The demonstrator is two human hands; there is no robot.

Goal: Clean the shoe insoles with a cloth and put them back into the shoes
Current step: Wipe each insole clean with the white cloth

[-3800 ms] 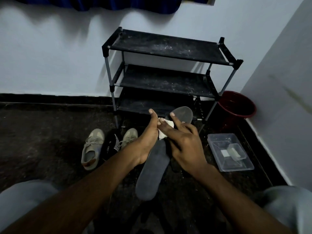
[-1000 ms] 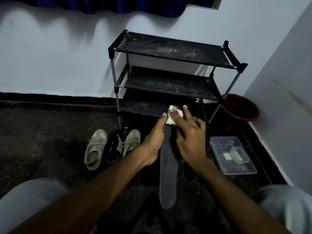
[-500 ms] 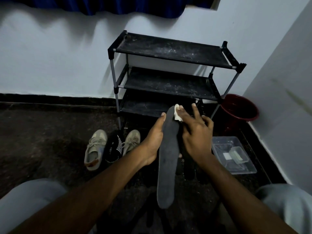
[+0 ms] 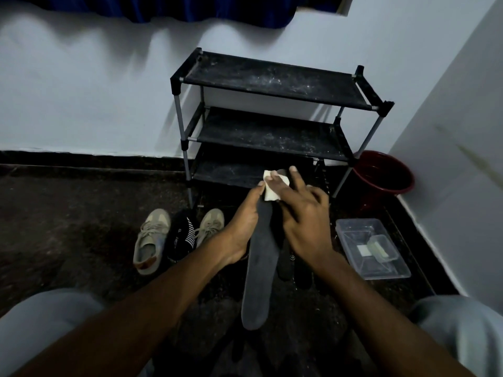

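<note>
A long dark grey insole (image 4: 260, 273) is held up in front of me, toe end away. My left hand (image 4: 242, 227) grips its left edge near the top. My right hand (image 4: 302, 216) presses a small white cloth (image 4: 270, 186) flat onto the insole's far end with its fingers. A pair of beige sneakers (image 4: 148, 240) stands on the floor to the left, with a black striped item (image 4: 182, 235) between the two shoes. Dark shoes (image 4: 294, 268) lie on the floor under my right wrist, mostly hidden.
A black three-shelf rack (image 4: 272, 118) stands against the white wall ahead. A dark red bucket (image 4: 383, 178) sits in the right corner. A clear plastic box (image 4: 373, 248) lies on the floor at right. My knees frame the lower corners.
The cloth under my right hand has slid back onto the insole's far tip from its right edge. The insole has tilted slightly; my left hand keeps its hold.
</note>
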